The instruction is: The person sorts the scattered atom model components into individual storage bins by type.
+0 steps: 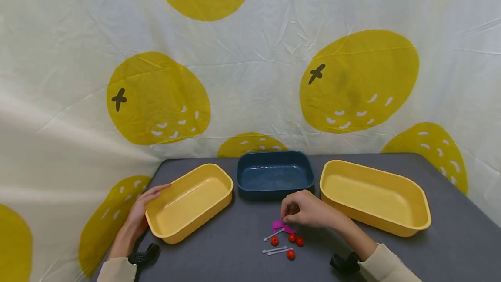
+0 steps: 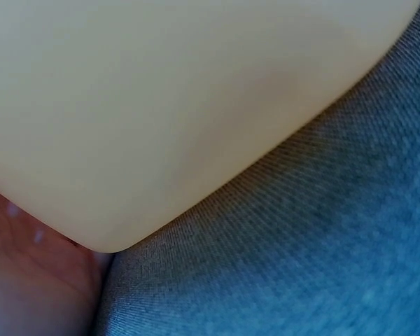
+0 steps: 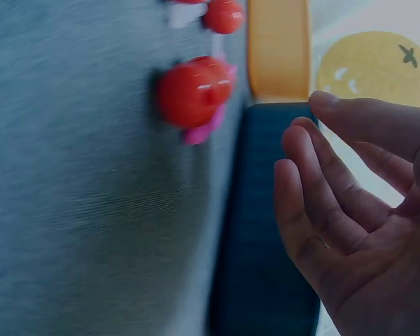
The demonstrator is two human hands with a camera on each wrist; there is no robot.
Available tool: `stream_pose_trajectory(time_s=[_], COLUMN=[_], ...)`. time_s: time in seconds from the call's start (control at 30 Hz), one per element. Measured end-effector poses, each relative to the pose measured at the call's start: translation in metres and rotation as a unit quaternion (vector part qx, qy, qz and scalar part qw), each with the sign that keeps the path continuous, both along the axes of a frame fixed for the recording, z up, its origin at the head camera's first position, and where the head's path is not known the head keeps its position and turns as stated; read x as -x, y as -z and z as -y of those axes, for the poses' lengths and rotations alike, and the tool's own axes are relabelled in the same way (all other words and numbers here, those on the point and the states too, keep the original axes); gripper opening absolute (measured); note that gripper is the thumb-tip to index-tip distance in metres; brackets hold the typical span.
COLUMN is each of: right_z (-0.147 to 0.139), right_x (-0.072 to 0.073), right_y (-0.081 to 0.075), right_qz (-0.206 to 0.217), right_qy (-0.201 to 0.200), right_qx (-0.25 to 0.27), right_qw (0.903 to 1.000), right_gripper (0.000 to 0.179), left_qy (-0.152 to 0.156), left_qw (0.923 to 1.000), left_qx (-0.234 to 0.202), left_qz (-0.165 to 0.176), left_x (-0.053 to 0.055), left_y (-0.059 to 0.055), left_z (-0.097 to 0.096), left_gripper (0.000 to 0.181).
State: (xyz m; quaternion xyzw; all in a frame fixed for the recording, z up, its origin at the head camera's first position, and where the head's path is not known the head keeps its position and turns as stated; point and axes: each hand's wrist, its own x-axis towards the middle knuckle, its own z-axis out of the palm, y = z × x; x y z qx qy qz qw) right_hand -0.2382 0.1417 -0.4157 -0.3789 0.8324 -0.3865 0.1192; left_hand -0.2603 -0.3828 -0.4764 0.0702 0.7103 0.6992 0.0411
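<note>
My left hand (image 1: pixel 138 213) rests against the left end of the left yellow bin (image 1: pixel 184 228), its fingers stretched along the rim. In the left wrist view, part of the palm (image 2: pixel 28 280) shows beside the bin's wall (image 2: pixel 161 126); the thumb is hidden. Above small magenta pieces (image 1: pixel 277 225), my right hand (image 1: pixel 307 209) hovers with fingers loosely bent. Nothing shows between its fingers in the right wrist view. Several red balls (image 1: pixel 291 254) and thin pale-grey sticks (image 1: pixel 275 250) lie close by on the table, one ball with a dark hole.
A dark blue bin (image 1: pixel 275 195) stands at the back, just beyond the small pieces. Another yellow bin (image 1: pixel 372 223) sits at the right, beside the right forearm. A grey cloth covers the table (image 1: pixel 219 260), and a fruit-print curtain (image 1: pixel 254 99) hangs behind it.
</note>
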Motion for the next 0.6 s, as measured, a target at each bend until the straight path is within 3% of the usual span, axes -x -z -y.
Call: stream_pose_trajectory(time_s=[0.33,0.6], right_z=[0.004,0.000], right_x=[0.002,0.002], right_y=[0.022,0.031], right_qz=[0.048,0.049], right_qy=[-0.003,0.006], right_qx=[-0.029,-0.033], right_qw=[0.9984,0.9982], right_gripper=[0.004,0.007], left_qy=[-0.002,0.003], left_qw=[1.0000,1.0000], left_qx=[0.008,0.006], left_qz=[0.003,0.002], left_x=[-0.002,-0.001], left_y=[0.000,0.002], left_z=[0.002,-0.001], left_gripper=[0.046,0.046])
